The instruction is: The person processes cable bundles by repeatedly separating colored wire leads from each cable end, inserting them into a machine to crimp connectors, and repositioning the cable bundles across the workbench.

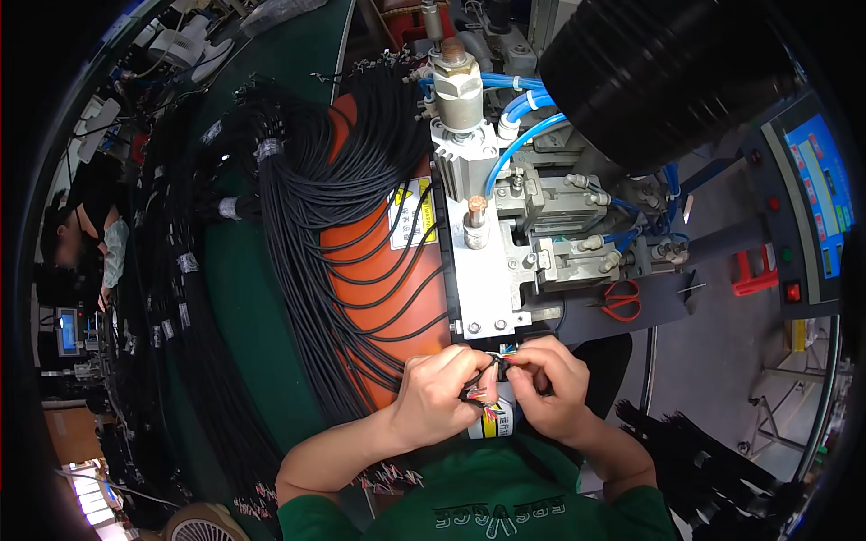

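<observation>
Black cable point(473, 382) is pinched btwn thumb and fingers of your left hand point(442, 388), close to its stripped end, at the near edge of the machine. Your right hand point(552, 383) has thumb and forefinger pressed together at the thin coloured wires point(508, 351) there; can't tell exactly which strand it grips. Both hands nearly meet, fingertips just beside each other. More coloured wire ends point(488, 410) poke out under your left hand, nearer you, w/ a white-and-yellow label just to their right.

Far side of your hands: the machine's silver metal block point(492, 279), w/ bolts on top and blue hoses point(530, 106) to its right. Left of it, an orange panel point(388, 311) carries a big bunch of black cables point(302, 243), some w/ loops curving right toward the block. Farther left, more cable bundles w/ clear wrap lie on the green tabletop point(248, 316).

To the right, red-handled scissors point(621, 302) lie on a dark surface; a control box w/ a lit blue screen point(816, 180) stands at far right. Big black cylinder point(667, 77) fills the far right corner, approx. Far left, a co-worker point(97, 212) is partly in view; near left, a round fan point(206, 527).
</observation>
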Tool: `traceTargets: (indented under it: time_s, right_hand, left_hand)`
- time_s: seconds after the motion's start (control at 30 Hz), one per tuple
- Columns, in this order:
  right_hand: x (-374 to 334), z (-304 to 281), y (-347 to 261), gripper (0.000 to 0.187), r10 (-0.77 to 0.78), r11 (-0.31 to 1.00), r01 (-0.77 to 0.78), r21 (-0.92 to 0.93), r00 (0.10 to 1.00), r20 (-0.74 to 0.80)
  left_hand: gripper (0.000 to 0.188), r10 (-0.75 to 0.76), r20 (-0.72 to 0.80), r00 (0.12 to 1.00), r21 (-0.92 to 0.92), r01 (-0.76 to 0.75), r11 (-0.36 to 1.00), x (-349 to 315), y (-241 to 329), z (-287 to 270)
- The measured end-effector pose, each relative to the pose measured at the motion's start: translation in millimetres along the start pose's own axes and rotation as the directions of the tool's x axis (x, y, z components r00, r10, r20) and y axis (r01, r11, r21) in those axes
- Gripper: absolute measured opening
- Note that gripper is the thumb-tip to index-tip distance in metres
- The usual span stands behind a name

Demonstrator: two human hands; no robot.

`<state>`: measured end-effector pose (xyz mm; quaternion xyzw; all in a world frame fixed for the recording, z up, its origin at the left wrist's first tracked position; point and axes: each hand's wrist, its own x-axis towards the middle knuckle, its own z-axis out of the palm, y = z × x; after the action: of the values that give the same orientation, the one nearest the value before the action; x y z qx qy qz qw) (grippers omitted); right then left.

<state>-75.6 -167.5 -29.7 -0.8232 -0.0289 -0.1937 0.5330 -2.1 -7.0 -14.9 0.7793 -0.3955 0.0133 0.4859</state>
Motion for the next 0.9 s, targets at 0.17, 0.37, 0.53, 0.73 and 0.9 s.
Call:
traceTargets:
  time_s: [0.17,0.37,0.53,0.73,0.9]
  right_hand:
    - [6.5,0.1,0.1,0.019,-0.335,0.905,0.332,-0.265,0.942,0.038]
    - [3.2,-6.7,4.7,0.020,0.314,0.832,-0.366,0.416,0.930,0.189]
    - [10.8,-6.6,-0.2,0.012,0.030,0.999,-0.033,0.038,0.996,0.084]
    - [18.4,-14.5,0.1,0.008,-0.086,0.869,0.211,-0.447,0.955,0.282]
    - [18.2,-14.7,6.8,0.008,-0.056,0.915,0.156,-0.371,0.962,0.268]
  left_hand:
    - [0.011,-0.013,0.005,1.000,-0.004,0.013,1.000,1.2,0.8,-0.5]
    - [0.009,-0.048,0.058,0.997,-0.056,0.051,0.997,0.8,1.3,-1.4]
    - [0.013,-0.037,0.099,0.994,-0.024,0.039,0.999,-1.1,1.8,-2.3]
    - [0.036,0.060,0.224,0.973,0.297,-0.127,0.947,-2.0,7.6,-8.0]
    - [0.058,0.034,0.314,0.949,0.341,-0.146,0.928,-3.5,7.4,-7.6]
